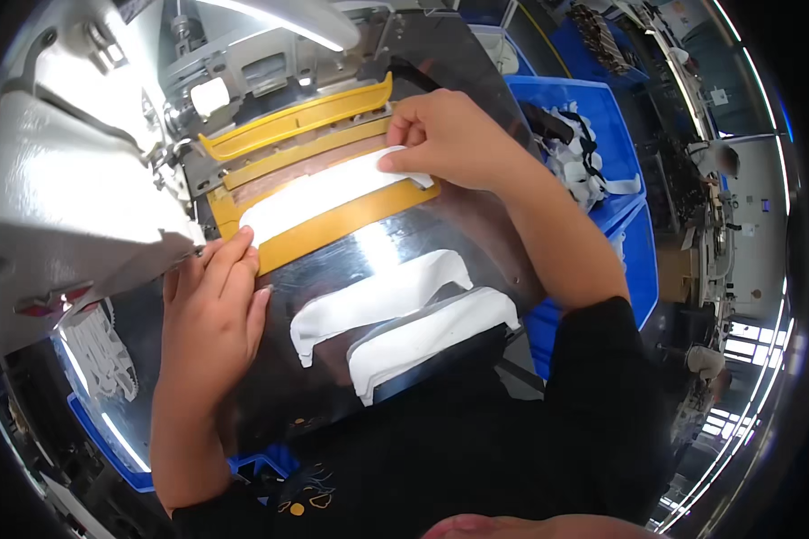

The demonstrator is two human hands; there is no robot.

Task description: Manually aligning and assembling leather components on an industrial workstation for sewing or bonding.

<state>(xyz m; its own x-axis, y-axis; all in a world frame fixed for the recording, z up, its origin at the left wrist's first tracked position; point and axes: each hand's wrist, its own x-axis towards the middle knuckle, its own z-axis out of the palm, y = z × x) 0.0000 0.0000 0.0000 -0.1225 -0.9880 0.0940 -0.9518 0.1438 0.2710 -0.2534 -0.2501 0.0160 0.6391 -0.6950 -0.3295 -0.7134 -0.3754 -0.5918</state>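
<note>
A long, curved white fabric piece (319,190), shaped like a shirt collar, lies in a yellow template frame (328,226) on the sewing machine's table. My right hand (463,142) is closed in a pinch at its right end, thumb on top of the cloth. At the left end, my left hand (211,310) has its fingers stretched out, fingertips touching the fabric and the template's corner. The template's narrow yellow flap (301,119) stands raised behind the fabric. Nearer to me lie a similar white piece (382,295) and a small stack of white pieces (431,337).
The white sewing machine head (72,189) fills the left, its needle area close to my left fingers. Blue bins (593,90) with white and dark scraps stand at the right. White cut pieces (99,355) lie at the table's left edge.
</note>
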